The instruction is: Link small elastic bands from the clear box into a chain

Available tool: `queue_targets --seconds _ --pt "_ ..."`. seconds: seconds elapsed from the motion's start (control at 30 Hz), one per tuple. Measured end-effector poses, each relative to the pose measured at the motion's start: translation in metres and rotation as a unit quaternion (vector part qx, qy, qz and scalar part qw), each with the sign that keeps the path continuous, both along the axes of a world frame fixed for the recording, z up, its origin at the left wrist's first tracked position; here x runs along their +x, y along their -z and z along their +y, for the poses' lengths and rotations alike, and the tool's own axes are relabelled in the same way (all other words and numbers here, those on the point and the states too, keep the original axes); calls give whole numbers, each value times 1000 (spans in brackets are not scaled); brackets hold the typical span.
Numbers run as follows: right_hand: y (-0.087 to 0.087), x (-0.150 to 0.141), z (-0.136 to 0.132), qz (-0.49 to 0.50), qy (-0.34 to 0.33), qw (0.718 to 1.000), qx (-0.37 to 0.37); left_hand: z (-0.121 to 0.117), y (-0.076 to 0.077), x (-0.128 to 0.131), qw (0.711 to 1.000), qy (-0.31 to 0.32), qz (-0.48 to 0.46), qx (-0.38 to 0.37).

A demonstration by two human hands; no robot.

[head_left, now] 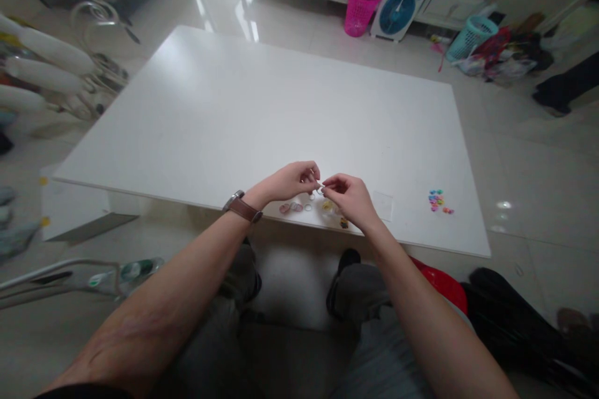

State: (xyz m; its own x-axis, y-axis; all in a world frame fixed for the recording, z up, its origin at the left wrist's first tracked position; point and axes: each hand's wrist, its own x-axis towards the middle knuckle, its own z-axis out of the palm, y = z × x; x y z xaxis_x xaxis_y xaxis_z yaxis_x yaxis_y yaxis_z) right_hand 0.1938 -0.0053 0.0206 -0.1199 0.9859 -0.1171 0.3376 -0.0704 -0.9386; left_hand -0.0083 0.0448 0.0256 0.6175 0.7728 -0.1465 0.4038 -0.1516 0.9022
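My left hand [302, 178] and my right hand [349, 196] meet above the near edge of the white table [281, 106]. Both are closed, pinching a small thin ring [320, 191] between their fingertips; its finer detail is too small to make out. Below my left hand lie several loose rings [296, 206], some pinkish, some pale. Small yellow pieces [327, 206] lie under my right hand, partly hidden by it. Close to the edge sits a dark and yellow piece [344, 222].
Right of my right hand lies a clear flat sheet [384, 206]. Several small colourful pieces [436, 201] are grouped near the table's right end. On the floor beyond stand a pink basket [360, 9], a blue fan [399, 9] and a turquoise basket [470, 37].
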Motion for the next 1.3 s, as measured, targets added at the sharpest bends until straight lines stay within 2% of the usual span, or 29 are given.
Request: queue_targets --seconds 0.13,0.23,0.3,0.67,0.87,0.97,1.07,1.17,1.3 --pt "-6 2 1 -52 30 998 25 3 1 -9 985 25 167 35" --pt "-9 2 1 -76 33 996 33 2 5 -13 958 62 279 13" --pt "-11 1 1 -84 30 996 31 0 7 -13 945 72 318 -5" --pt "-12 2 -1 -102 25 994 44 -4 17 -8 929 82 361 20" --pt "-14 1 0 -114 20 992 46 -8 10 2 954 94 279 -56" --pt "-13 1 -1 -113 19 992 49 -13 15 11 957 96 272 25" --pt "-12 1 -1 -109 19 992 55 -18 24 16 946 101 289 109" --pt "-13 1 -1 -111 20 992 55 -21 27 17 933 105 313 140" --pt "-16 5 1 -122 24 990 60 -24 23 19 915 117 355 152"
